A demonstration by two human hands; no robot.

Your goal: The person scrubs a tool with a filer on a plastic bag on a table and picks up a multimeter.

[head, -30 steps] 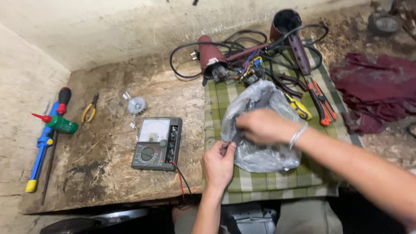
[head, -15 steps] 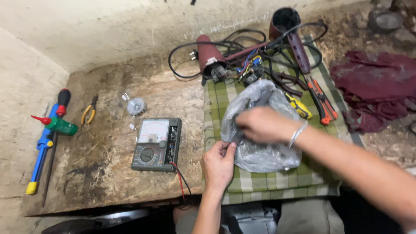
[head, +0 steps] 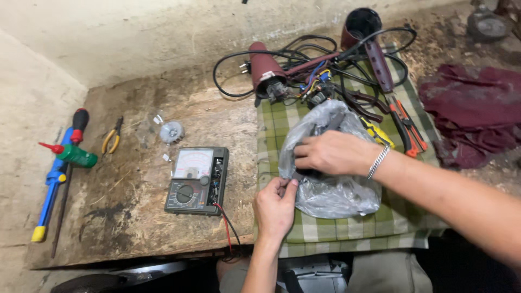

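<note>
Against a rough pale wall, the worn wooden desk (head: 135, 217) carries a green checked cloth (head: 347, 230) on its right half. On that cloth lies a clear plastic bag (head: 336, 190); the left hand (head: 275, 206) pinches its near edge, while the right hand (head: 331, 153) presses closed fingers on its top. Left of the cloth sits an analog multimeter (head: 196, 180). Behind the bag, tangled cables (head: 304, 54) and an opened hair dryer (head: 267, 73) crowd the desk; a maroon rag (head: 472, 108) lies at right.
</note>
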